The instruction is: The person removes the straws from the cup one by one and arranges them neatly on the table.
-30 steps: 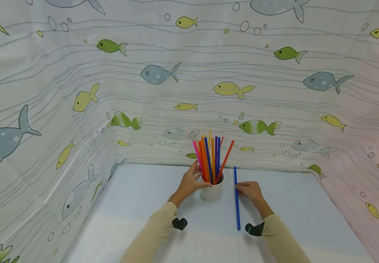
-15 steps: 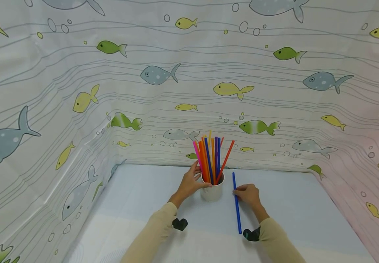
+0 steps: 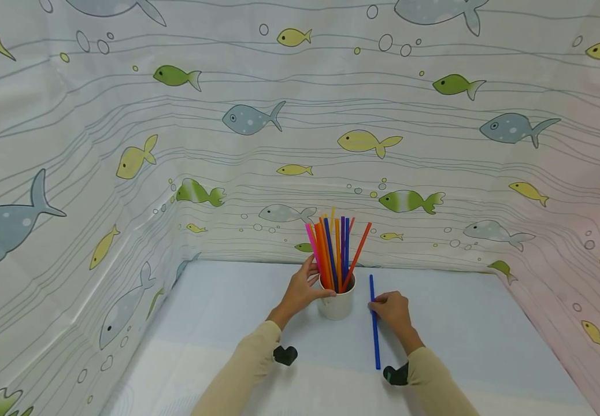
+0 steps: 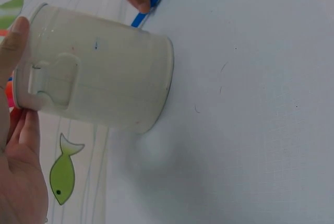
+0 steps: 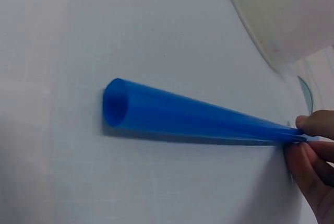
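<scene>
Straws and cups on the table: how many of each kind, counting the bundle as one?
White cup, gripped by the left hand: 1
Bundle of coloured straws standing in it: 1
Loose blue straw, pinched by the right hand: 1
Total: 3

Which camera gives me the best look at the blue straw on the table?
The head view: it shows the whole blue straw beside the cup. The right wrist view shows only its open end close up; the left wrist view, a short piece.

Open worktop [image 3: 461, 323] right of the blue straw [image 3: 374, 329]. Cup [image 3: 337, 303] of straws [image 3: 333, 248] just left; curtain [image 3: 258, 173] walling three sides
</scene>
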The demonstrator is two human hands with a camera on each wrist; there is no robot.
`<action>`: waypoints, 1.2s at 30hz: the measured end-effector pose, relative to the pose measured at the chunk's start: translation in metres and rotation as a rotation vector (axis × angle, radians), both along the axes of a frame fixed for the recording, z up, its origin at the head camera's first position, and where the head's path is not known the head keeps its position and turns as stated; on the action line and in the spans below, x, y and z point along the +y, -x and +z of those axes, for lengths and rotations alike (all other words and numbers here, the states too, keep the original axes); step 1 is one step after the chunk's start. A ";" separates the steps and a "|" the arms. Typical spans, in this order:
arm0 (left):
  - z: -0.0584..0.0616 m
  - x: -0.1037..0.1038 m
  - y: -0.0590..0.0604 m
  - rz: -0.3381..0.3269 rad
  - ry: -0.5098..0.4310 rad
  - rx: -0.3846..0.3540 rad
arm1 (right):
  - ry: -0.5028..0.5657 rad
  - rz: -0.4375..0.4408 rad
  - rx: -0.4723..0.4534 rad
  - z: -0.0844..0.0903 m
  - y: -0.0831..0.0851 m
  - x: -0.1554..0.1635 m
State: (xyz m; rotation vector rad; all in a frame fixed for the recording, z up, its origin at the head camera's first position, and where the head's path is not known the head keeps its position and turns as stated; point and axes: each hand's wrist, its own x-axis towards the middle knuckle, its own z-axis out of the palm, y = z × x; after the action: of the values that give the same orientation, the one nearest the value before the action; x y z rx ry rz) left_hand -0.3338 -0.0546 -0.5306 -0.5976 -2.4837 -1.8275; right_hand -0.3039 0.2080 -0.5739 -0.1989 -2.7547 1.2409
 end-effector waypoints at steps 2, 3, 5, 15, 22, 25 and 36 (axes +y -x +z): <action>0.000 0.000 0.000 0.001 0.000 -0.001 | -0.013 0.002 0.004 0.001 -0.001 -0.001; -0.001 0.000 0.000 0.002 0.001 -0.003 | -0.015 0.002 0.005 0.002 -0.001 -0.001; -0.002 -0.001 0.001 0.000 0.000 -0.001 | -0.021 0.003 0.004 0.002 -0.002 -0.002; -0.001 -0.002 0.001 -0.007 0.001 0.018 | -0.035 -0.004 0.004 0.009 -0.004 0.002; 0.001 -0.002 -0.002 -0.007 -0.011 0.003 | -0.011 0.011 0.116 0.036 0.005 0.009; 0.001 -0.002 -0.002 -0.007 -0.008 0.004 | -0.003 0.007 0.177 0.055 0.011 0.009; 0.000 -0.001 -0.002 -0.001 -0.011 -0.005 | 0.037 0.033 0.347 0.104 0.022 -0.013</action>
State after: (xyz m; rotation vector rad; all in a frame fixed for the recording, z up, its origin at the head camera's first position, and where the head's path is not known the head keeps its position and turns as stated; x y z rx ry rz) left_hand -0.3318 -0.0558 -0.5303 -0.5943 -2.4752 -1.8439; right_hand -0.3261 0.1953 -0.4699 0.0554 -2.4481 1.2036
